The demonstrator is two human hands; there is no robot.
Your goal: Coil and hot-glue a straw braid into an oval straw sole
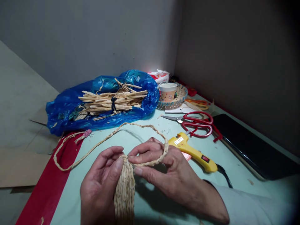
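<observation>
Between my hands is a woven straw piece (125, 190) made of braided rows, its top edge up and its lower part running out of view. My left hand (103, 178) grips it from the left, thumb pressed on its front near the top. With thumb and fingers, my right hand (161, 165) pinches a straw braid (150, 163) where it meets the piece's top right corner. From there the braid passes over the right hand's fingers and loops back left across the table. Its loose end is held by a pink binder clip (87, 133).
A blue plastic bag (100, 83) holds a tied bundle of dry straw (112, 101). On the right lie red-handled scissors (197, 122), a yellow glue gun (194, 151) and a black flat device (255, 147). A paper cup (168, 92) stands in a woven basket (184, 95).
</observation>
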